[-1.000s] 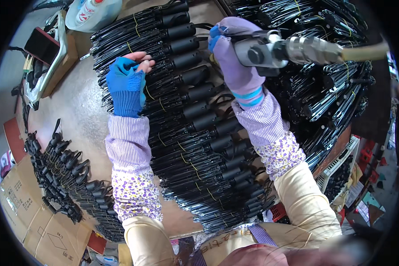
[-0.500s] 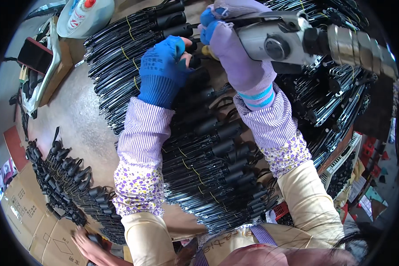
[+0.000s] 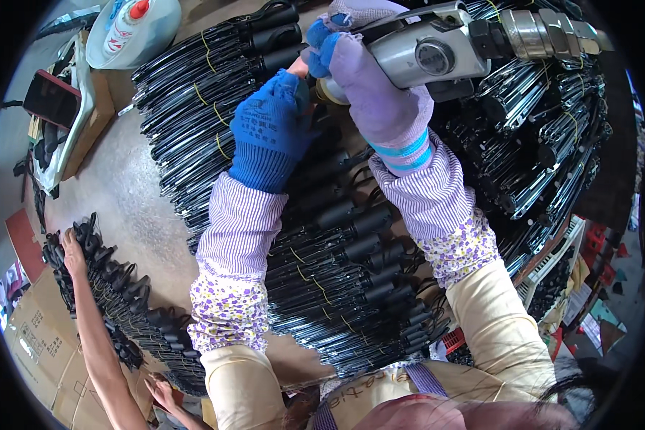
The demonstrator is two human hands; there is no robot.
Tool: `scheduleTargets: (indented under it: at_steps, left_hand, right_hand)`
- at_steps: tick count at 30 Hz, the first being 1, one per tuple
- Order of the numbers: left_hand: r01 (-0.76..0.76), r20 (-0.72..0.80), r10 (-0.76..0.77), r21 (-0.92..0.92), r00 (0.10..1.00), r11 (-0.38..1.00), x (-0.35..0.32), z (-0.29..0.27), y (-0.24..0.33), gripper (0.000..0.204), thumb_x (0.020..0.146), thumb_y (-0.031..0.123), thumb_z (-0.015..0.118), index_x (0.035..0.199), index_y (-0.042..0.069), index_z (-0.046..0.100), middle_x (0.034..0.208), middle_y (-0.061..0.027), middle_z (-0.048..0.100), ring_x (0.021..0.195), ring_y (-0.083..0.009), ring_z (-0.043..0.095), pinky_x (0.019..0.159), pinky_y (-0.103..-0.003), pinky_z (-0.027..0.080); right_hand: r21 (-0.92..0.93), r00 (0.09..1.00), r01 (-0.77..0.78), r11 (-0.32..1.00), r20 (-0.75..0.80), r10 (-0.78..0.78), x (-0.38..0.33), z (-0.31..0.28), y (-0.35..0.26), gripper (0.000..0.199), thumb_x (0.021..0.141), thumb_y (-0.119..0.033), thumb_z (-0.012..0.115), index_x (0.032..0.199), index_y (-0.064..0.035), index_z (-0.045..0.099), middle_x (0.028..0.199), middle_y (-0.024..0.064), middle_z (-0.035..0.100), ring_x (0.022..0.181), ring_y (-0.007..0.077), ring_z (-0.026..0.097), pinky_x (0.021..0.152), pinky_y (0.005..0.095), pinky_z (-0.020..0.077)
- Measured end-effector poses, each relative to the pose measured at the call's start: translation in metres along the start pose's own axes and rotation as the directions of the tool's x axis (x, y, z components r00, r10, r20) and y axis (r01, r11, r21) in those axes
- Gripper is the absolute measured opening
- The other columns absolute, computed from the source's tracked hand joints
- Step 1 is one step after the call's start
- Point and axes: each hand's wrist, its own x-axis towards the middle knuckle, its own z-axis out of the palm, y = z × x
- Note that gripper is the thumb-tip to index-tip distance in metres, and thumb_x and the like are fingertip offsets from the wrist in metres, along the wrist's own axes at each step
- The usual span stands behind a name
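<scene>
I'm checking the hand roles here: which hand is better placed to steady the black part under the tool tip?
Probably the left hand: its blue glove already rests on the black handles beside the tip, while the right hand grips the metal power tool.

A dusty grey-brown worktable [image 3: 129, 193] is carrying bundles of black metal rods with black handles [image 3: 337, 287], tied with yellow bands. More black rods [image 3: 552, 143] are piling up at the right, a row of black parts [image 3: 115, 287] is lying along the left edge, and a cardboard box [image 3: 86, 115] is sitting near the top left.
</scene>
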Motion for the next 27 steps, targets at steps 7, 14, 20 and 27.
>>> scheduleTargets:
  at_steps: [7, 14, 20, 27]
  left_hand:
    - [-0.004, 0.002, 0.004, -0.016, 1.000, 1.000, 0.000, -0.009, -0.006, 0.042, 0.069, 0.005, 0.074, 0.110, 0.009, 0.064, 0.091, -0.0081, 0.068, 0.069, -0.0246, 0.064, 0.062, -0.031, 0.051]
    - [0.203, 0.027, -0.206, -0.338, 0.978, 0.919, -0.017, -0.022, -0.027, 0.027, 0.073, 0.001, 0.071, 0.098, 0.006, 0.064, 0.086, -0.0058, 0.067, 0.068, -0.0204, 0.065, 0.062, -0.028, 0.051]
    - [0.409, 0.183, -0.409, -0.708, 0.894, 0.575, -0.023, -0.029, -0.024, 0.014, 0.077, -0.003, 0.068, 0.090, 0.003, 0.064, 0.084, -0.0060, 0.066, 0.067, -0.0172, 0.066, 0.061, -0.026, 0.051]
    - [0.264, -0.011, -0.343, -0.614, 0.939, 0.744, -0.032, -0.025, -0.029, 0.009, 0.078, -0.002, 0.069, 0.086, 0.002, 0.065, 0.082, -0.0064, 0.066, 0.067, -0.0154, 0.066, 0.059, -0.025, 0.051]
  right_hand:
    - [-0.053, 0.999, 0.047, 0.997, 0.015, -0.046, 0.001, 0.002, 0.020, 0.012, 0.085, -0.005, 0.061, 0.097, -0.0021, 0.061, 0.085, 0.0054, 0.063, 0.072, 0.0131, 0.057, 0.067, 0.0247, 0.0492]
    - [-0.333, 0.993, -0.112, 0.936, -0.007, 0.116, -0.006, 0.022, -0.004, 0.015, 0.090, -0.008, 0.062, 0.104, -0.0021, 0.062, 0.086, 0.0030, 0.063, 0.073, 0.0108, 0.058, 0.069, 0.0255, 0.0531]
    - [-0.472, 0.997, 0.063, 0.879, 0.062, -0.038, -0.006, 0.020, 0.004, 0.007, 0.090, -0.008, 0.059, 0.096, -0.0042, 0.061, 0.082, 0.0005, 0.058, 0.068, 0.0085, 0.051, 0.063, 0.0230, 0.0482]
    - [-0.511, 0.983, -0.029, 0.859, 0.139, 0.116, -0.008, 0.026, 0.011, 0.006, 0.088, -0.005, 0.054, 0.085, -0.0069, 0.058, 0.073, -0.0018, 0.052, 0.062, 0.0075, 0.042, 0.055, 0.0213, 0.0378]
